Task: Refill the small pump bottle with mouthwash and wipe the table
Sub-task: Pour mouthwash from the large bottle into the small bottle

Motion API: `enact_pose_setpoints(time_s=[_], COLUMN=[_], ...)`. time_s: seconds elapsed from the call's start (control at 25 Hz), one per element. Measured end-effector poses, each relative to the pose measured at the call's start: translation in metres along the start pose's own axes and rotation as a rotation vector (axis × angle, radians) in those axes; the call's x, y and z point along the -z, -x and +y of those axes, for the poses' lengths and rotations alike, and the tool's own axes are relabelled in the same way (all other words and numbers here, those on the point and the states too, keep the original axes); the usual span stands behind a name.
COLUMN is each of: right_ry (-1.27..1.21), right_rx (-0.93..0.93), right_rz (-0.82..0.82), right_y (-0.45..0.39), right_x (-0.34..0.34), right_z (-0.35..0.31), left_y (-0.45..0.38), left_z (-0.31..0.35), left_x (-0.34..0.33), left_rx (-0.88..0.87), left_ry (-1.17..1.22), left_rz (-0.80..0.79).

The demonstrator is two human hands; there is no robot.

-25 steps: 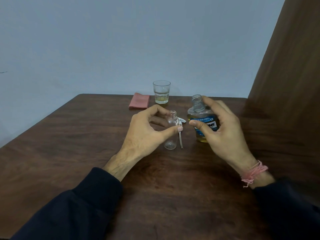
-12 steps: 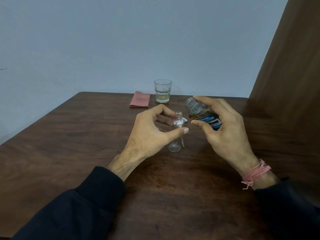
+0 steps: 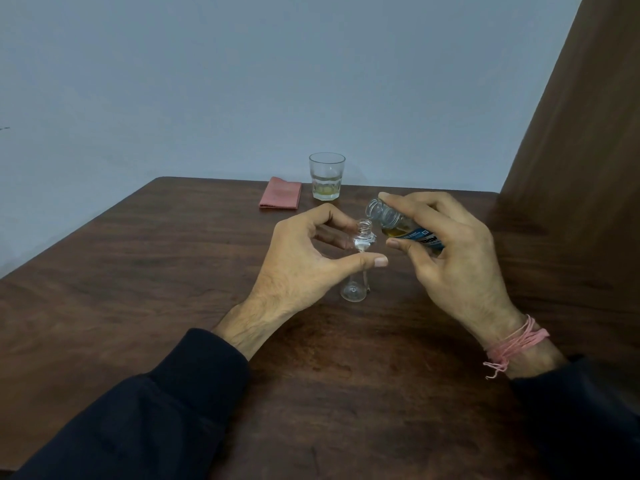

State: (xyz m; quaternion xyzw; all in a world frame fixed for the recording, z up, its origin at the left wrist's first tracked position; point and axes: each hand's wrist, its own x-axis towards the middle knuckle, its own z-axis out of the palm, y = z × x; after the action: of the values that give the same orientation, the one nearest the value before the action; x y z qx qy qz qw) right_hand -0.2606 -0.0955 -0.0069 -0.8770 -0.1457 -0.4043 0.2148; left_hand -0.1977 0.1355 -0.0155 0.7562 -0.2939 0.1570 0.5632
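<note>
Tilting the mouthwash bottle (image 3: 412,230) toward the small pump bottle (image 3: 360,261), both held over the brown tabletop (image 3: 138,289).

The right hand (image 3: 450,258) grips the mouthwash bottle by its blue-labelled body, thumb below and fingers over the top, with the uncapped neck angled down to the left, just above and beside the small bottle's open threaded mouth; yellowish liquid sits near the shoulder, and whether any is flowing cannot be made out. The left hand (image 3: 311,258) curls around the clear small pump bottle, which stands upright with its base on the tabletop, the thumb crossing in front of its middle. Further back, well apart from the hands, a folded pink cloth (image 3: 280,192) lies flat beside a drinking glass (image 3: 326,176) holding a little pale liquid. A pink thread band (image 3: 516,344) circles the right wrist.
</note>
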Motion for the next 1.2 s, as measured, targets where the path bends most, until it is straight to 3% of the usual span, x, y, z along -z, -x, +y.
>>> enact_pose_setpoints(time_s=[0.4,1.2], right_ry=[0.155,0.230], right_rx=[0.062,0.118], right_rz=[0.052,0.089], right_y=[-0.0004,-0.0046], right_x=[0.0021,0.0052], right_z=[-0.0013,-0.0036], left_y=[-0.0001,-0.0001], left_z=[0.0021,0.0009], left_x=[0.0004,0.0001], left_rx=[-0.010,-0.007], left_ry=[-0.013,-0.010], left_rz=[0.003,0.003])
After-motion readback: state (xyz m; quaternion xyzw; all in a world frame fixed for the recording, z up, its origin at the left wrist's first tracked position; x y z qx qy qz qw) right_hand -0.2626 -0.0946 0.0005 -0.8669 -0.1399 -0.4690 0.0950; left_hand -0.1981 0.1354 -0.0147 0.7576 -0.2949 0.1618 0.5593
